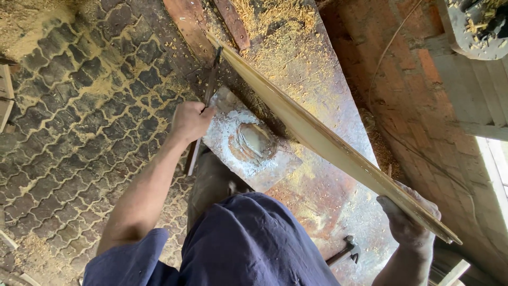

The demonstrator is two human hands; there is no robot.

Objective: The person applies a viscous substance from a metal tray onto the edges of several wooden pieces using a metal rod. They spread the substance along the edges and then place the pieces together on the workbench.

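Plank: long thin pale wooden plank, held on edge, slanting across rusty sawdust-strewn metal sheet, far tip near reddish boards.
R hand: right hand wrapped shut round near end of plank, dusty.
L hand: left hand fisted on dark-handled thin blade tool, tip meeting plank's far part.
Handling: looks light but whippy, prob. flexes mid-span; thin edge may split or splinter.
Grip: best at near end plus mid-length support.
Nearby: claw hammer by knee; white-crusted slab w/ round hollow; patterned paving.

No packages, labels, signs, screens.
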